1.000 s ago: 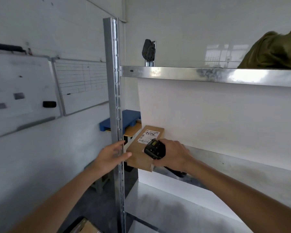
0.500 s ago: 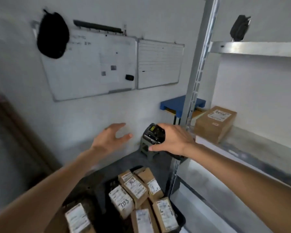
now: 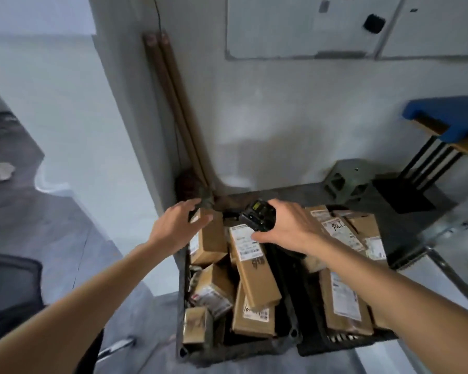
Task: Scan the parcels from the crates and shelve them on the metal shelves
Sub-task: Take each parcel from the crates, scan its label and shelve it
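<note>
**Q:** What differs from the frame half a second before?

**A:** Downward has gone the view, from the wall boards to two dark crates on the floor; both hands have dropped over them, and the shelved parcel has left the frame.

**Q:** Where are the parcels?

**A:** Brown cardboard parcels lie jumbled in the left crate (image 3: 183,314) and the right crate (image 3: 343,344), which stand side by side, touching. A long parcel (image 3: 254,265) leans diagonally across the left crate, white label uppermost; an upright parcel (image 3: 210,238) stands at its far left corner.

**Q:** And the hands?

**A:** The left hand (image 3: 173,228) hovers at the upright parcel's top, fingers loosely spread and slightly bent; contact cannot be told. The right hand (image 3: 289,225) grips a black handheld scanner (image 3: 258,215), fingers curled round its body, above the long parcel.

**Q:** Any legible writing?

**A:** Printed labels are too blurred to read. A labelled parcel (image 3: 341,233) in the right crate bears dark handwritten marks, not clearly readable.

**Q:** Surroundings?

**A:** Two wooden poles (image 3: 173,103) lean in the wall corner; a whiteboard (image 3: 295,25) hangs above; a blue-topped stand (image 3: 443,114) is at right.
</note>
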`<state>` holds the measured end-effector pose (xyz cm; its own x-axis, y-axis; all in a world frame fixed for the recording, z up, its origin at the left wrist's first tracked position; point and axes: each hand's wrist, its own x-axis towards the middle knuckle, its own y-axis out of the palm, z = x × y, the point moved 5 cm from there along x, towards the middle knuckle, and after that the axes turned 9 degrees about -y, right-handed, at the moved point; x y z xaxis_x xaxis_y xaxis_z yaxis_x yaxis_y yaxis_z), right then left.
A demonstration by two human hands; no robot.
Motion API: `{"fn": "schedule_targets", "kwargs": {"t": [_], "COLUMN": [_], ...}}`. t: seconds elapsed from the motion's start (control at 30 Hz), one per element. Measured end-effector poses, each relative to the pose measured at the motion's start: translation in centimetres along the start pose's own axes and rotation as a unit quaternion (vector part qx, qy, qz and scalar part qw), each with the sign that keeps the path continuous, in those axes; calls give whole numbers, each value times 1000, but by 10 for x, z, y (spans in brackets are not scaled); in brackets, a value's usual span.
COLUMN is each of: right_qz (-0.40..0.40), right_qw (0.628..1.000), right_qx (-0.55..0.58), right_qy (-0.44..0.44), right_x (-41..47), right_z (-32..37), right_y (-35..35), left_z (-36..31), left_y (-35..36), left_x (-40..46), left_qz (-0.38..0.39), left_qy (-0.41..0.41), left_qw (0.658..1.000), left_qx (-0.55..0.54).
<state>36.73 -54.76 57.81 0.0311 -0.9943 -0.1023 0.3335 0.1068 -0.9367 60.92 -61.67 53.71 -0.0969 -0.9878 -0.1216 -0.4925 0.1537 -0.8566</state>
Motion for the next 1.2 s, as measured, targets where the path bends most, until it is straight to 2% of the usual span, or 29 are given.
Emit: {"fn": "schedule_targets", "kwargs": {"t": [0.23,0.5,0.97,1.2], "right_qz": [59,60,111,100], "right_qw": [997,989,968,955], "right_qx": [32,115,218,270], "right_qy": [27,71,52,75], "right_x": [-8,-28,-26,-31], "right_z": [-61,-130,-133,-134], "right_y": [121,191,208,215], "left_z": [50,49,36,39], "left_y": [129,236,263,272], "left_x": [-22,-39,-43,-51], "left_qz": [71,137,144,162], "left_qy": [-22,-42,-76,-105], "left_qw": [997,988,977,952], "left_qx": [-21,-51,-141,-238]}}
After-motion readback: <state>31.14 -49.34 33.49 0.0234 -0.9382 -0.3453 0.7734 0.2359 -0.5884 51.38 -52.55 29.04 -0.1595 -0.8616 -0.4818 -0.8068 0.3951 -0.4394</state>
